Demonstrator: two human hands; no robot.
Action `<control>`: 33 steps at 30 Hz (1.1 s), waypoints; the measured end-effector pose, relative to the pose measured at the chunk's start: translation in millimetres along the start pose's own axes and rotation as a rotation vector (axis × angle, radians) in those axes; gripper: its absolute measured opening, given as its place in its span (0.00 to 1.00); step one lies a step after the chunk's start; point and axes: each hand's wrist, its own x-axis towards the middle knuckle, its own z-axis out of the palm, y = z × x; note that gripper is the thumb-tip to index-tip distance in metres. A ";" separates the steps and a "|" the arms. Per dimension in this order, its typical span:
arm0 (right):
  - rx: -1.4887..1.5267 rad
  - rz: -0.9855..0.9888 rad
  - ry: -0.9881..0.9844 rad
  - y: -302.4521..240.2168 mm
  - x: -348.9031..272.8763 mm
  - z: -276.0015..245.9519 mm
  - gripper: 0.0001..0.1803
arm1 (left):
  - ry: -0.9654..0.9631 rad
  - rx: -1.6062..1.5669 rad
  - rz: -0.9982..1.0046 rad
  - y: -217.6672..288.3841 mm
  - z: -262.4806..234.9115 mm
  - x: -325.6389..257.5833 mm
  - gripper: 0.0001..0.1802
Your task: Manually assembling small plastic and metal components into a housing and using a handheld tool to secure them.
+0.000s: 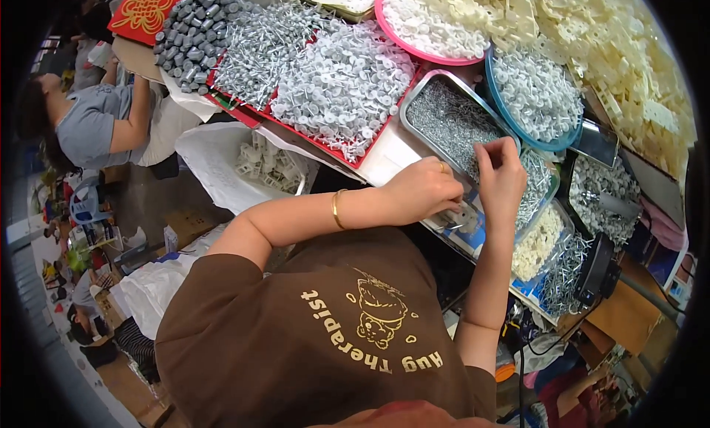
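My left hand (423,188), with a gold bracelet and a ring, is curled shut just above a small pale plastic part (463,218), which it holds at the table's near edge. My right hand (502,175) reaches in from the lower right. Its thumb and fingertips pinch together among small metal pins at the near corner of a steel tray (411,103) full of such pins. The two hands are a few centimetres apart. My brown printed shirt fills the lower middle of the view.
Behind the steel tray lie a red tray (347,160) heaped with white-capped nails, a blue basin (518,136) of capped nails, a pink basin (414,52) of white discs and a heap of cream plastic pieces (629,51). Grey cylinders (194,29) are piled far left. A seated person (96,121) is at the left.
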 end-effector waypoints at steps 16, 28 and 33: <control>0.261 0.066 0.054 22.5 -44.4 -30.5 0.06 | 0.361 1.214 -0.380 -290.4 -281.6 51.5 0.10; 0.298 0.026 0.087 7.4 -42.4 -34.9 0.05 | 0.153 1.389 -0.572 -262.0 -267.3 76.3 0.14; 0.286 0.079 0.065 14.5 -53.3 -41.6 0.05 | 0.232 1.195 -0.650 -255.6 -271.3 60.3 0.15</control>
